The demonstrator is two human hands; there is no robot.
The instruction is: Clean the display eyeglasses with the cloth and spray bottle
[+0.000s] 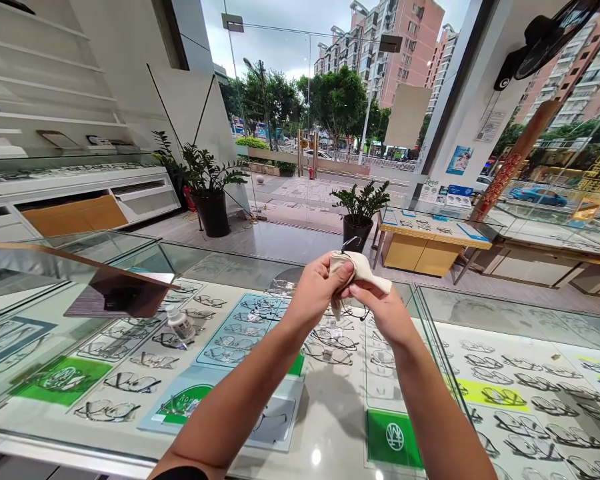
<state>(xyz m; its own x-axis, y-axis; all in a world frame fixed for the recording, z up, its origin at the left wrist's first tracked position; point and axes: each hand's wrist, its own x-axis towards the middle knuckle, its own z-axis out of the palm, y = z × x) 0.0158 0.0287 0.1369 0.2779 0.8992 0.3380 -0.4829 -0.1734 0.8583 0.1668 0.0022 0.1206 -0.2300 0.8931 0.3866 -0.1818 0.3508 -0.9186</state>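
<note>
Both hands are raised over the glass display counter, close together near the middle. My left hand (317, 287) is closed, its thumb pressing a cream cloth (363, 268) around a pair of dark-framed glasses (350, 244). Part of the frame sticks out above the cloth, and a thin dark temple hangs below it. My right hand (380, 307) pinches the lower right part of the same cloth, its fingertips meeting those of my left hand. The cloth and fingers hide most of the glasses.
A small white bottle (180, 325) stands on the counter at the left, near a dark-backed mirror (120, 290). Rows of glasses lie under the glass top (330, 413). Beyond are potted plants (213, 193) and glass doors.
</note>
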